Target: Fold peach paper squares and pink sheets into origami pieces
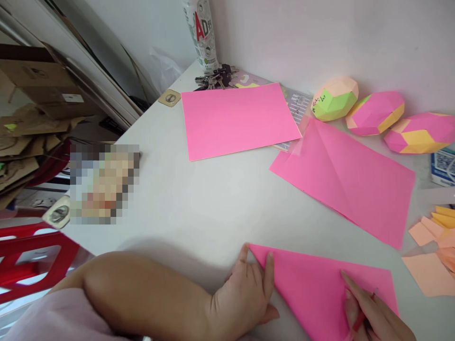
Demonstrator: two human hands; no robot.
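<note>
A pink paper folded into a triangle (313,289) lies on the white table (199,199) at the near edge. My left hand (249,293) rests on its left corner, fingers lying flat and pressing the tip down. My right hand (369,312) lies on the paper's right part with the index finger stretched along it; a thin red stick-like thing shows under the other fingers, curled around it.
A flat pink sheet (238,118) and a creased pink sheet (348,175) lie farther back. Three folded paper polyhedra (377,113) line the wall. Peach and orange paper pieces (433,246) sit at right. Keys (216,78), a bottle (202,33), cardboard at left.
</note>
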